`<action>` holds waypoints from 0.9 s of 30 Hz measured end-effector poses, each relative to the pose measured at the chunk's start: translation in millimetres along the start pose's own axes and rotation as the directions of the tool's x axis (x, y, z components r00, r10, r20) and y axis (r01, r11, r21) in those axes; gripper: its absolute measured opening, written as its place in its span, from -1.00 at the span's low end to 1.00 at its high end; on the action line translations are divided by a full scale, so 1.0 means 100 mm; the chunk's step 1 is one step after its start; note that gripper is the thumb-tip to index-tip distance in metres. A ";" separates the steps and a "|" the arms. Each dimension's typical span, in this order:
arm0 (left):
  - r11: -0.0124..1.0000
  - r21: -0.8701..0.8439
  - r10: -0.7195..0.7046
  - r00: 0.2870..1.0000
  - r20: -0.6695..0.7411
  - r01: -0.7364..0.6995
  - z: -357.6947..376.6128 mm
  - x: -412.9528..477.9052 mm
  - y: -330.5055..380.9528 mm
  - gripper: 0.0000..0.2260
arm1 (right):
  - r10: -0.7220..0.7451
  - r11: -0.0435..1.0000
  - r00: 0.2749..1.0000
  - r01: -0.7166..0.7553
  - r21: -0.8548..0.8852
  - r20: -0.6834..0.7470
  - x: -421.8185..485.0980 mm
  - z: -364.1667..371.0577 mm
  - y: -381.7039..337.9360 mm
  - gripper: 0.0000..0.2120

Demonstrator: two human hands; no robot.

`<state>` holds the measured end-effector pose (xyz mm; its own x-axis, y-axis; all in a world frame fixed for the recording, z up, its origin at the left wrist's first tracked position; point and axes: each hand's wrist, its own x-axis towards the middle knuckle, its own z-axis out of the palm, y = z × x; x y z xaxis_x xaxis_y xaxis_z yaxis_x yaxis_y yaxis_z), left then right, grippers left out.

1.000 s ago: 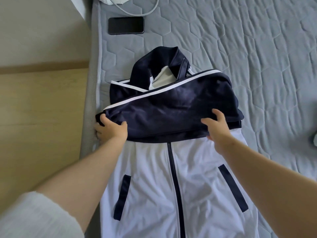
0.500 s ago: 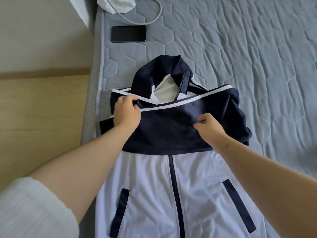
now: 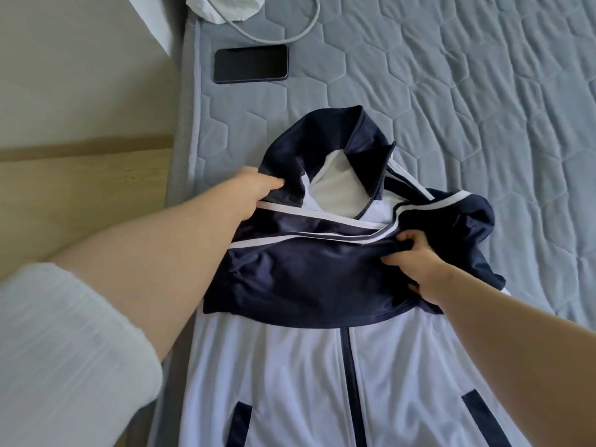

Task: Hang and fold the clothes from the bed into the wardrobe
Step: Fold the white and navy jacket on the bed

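A navy and white zip jacket [image 3: 290,375] lies face up on the grey quilted bed [image 3: 483,91], its navy sleeves folded across the chest and its collar standing up. My left hand [image 3: 254,188] grips the jacket's left shoulder beside the collar. My right hand [image 3: 409,262] pinches the navy fabric of the folded sleeve just under the white stripe, right of the zip.
A black phone [image 3: 251,63] lies on the bed above the jacket. A white cable [image 3: 290,33] and a white cloth [image 3: 225,4] sit at the top edge. The bed's left edge runs by a wooden floor [image 3: 80,204].
My left hand has gone from the sleeve's left end up to the shoulder by the collar. My right hand has shifted to a pinch on the folded sleeve near the stripe.
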<state>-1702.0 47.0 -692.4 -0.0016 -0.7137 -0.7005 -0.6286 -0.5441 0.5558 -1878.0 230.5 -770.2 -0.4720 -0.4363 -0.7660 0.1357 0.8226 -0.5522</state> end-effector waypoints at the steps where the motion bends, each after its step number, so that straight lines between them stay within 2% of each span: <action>1: 0.997 0.042 0.068 0.995 -0.076 -0.065 -0.02 0.01 0.11 -0.86 | 0.001 1.000 1.000 -0.001 0.001 -0.002 0.01 0.00 -0.01 -0.63; 2: 0.985 0.124 0.138 0.976 -0.172 -0.117 -0.02 0.03 0.24 -0.96 | 0.007 1.000 1.000 -0.007 0.001 0.001 0.02 0.00 -0.01 -0.63; 3: 0.973 0.171 0.195 0.944 -0.266 -0.153 0.00 0.03 0.38 -0.90 | 0.016 1.000 1.000 -0.016 0.004 0.008 0.04 0.00 -0.02 -0.64; 4: 0.975 0.136 0.213 0.926 -0.313 -0.178 0.05 0.01 0.54 -0.88 | 0.023 1.000 1.000 -0.023 0.010 0.015 0.05 0.00 -0.03 -0.65; 5: 0.978 -0.014 0.195 0.938 -0.286 -0.208 0.13 -0.01 0.66 -0.88 | 0.030 0.999 0.999 -0.030 0.016 0.019 0.06 0.00 -0.03 -0.65; 7: 0.894 -0.409 0.179 0.982 -0.053 -0.185 0.32 -0.12 0.81 -0.89 | 0.035 0.999 0.999 -0.035 0.021 0.016 0.07 -0.01 -0.03 -0.66; 8: 0.841 -0.525 0.200 0.977 0.079 -0.130 0.40 -0.17 0.82 -0.89 | 0.034 0.999 0.999 -0.034 0.020 0.013 0.08 0.00 -0.03 -0.66; 9: 0.836 -0.537 0.234 0.959 0.163 -0.113 0.48 -0.17 0.78 -0.88 | 0.034 0.999 0.999 -0.034 0.017 0.014 0.08 0.00 -0.03 -0.66; 10: 0.860 -0.477 0.291 0.942 0.165 -0.182 0.54 -0.14 0.72 -0.84 | 0.030 0.999 0.999 -0.030 0.014 0.018 0.08 0.00 -0.03 -0.65; 11: 0.872 -0.374 0.366 0.928 0.068 -0.316 0.55 -0.09 0.64 -0.80 | 0.024 1.000 0.999 -0.025 0.012 0.023 0.08 0.00 -0.03 -0.65; 12: 0.860 -0.213 0.450 0.886 -0.109 -0.463 0.54 -0.05 0.56 -0.75 | 0.018 1.000 0.999 -0.018 0.012 0.026 0.08 -0.01 -0.03 -0.65; 13: 0.842 -0.039 0.501 0.807 -0.314 -0.538 0.50 0.02 0.47 -0.69 | 0.010 1.000 1.000 -0.011 0.013 0.029 0.08 -0.01 -0.04 -0.65; 14: 0.856 0.069 0.479 0.735 -0.480 -0.513 0.45 0.07 0.39 -0.64 | 0.003 1.000 0.999 -0.003 0.016 0.033 0.08 -0.02 -0.04 -0.65; 15: 0.903 0.095 0.389 0.705 -0.593 -0.419 0.39 0.13 0.30 -0.60 | -0.001 1.000 0.999 0.001 0.018 0.039 0.07 -0.03 -0.05 -0.66; 16: 0.956 0.062 0.263 0.750 -0.607 -0.286 0.35 0.16 0.22 -0.58 | -0.001 1.000 0.999 0.000 0.019 0.044 0.06 -0.03 -0.05 -0.66; 17: 0.984 0.035 0.165 0.843 -0.512 -0.172 0.35 0.17 0.13 -0.56 | 0.001 1.000 0.999 -0.002 0.021 0.045 0.06 -0.03 -0.05 -0.66; 18: 0.991 0.081 0.130 0.932 -0.340 -0.108 0.37 0.15 0.06 -0.52 | 0.004 1.000 0.999 -0.005 0.026 0.045 0.04 -0.04 -0.06 -0.66; 19: 0.979 0.168 0.142 0.977 -0.156 -0.115 0.41 0.14 0.01 -0.50 | 0.006 0.999 0.999 -0.008 0.032 0.045 0.03 -0.04 -0.07 -0.66; 20: 0.962 0.218 0.172 0.985 -0.014 -0.165 0.44 0.12 -0.02 -0.53 | 0.009 0.999 0.999 -0.010 0.037 0.045 0.02 -0.05 -0.08 -0.66; 21: 0.948 0.223 0.217 0.974 0.062 -0.226 0.46 0.07 -0.01 -0.61 | 0.011 0.999 0.999 -0.013 0.042 0.046 0.00 -0.05 -0.10 -0.67; 22: 0.936 0.216 0.265 0.961 0.079 -0.276 0.47 0.05 0.01 -0.74 | 0.016 0.999 0.999 -0.018 0.049 0.050 -0.01 -0.06 -0.11 -0.67; 24: 0.895 0.296 0.369 0.927 -0.075 -0.332 0.42 0.07 0.07 -0.92 | 0.026 0.998 0.997 -0.030 0.059 0.072 -0.07 -0.07 -0.12 -0.69; 26: 0.878 0.382 0.410 0.864 -0.291 -0.288 0.34 0.11 0.10 -0.89 | 0.010 1.000 0.997 -0.011 0.017 0.081 -0.13 -0.10 -0.15 -0.70; 27: 0.887 0.381 0.396 0.855 -0.335 -0.261 0.32 0.13 0.10 -0.87 | -0.036 0.998 0.998 0.039 -0.058 0.055 -0.16 -0.13 -0.18 -0.72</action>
<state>-1733.1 46.6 -710.4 0.0106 -0.9735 -0.2284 -0.8534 -0.1279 0.5053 -1884.2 227.7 -744.0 -0.4279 -0.4853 -0.7625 0.0662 0.8245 -0.5620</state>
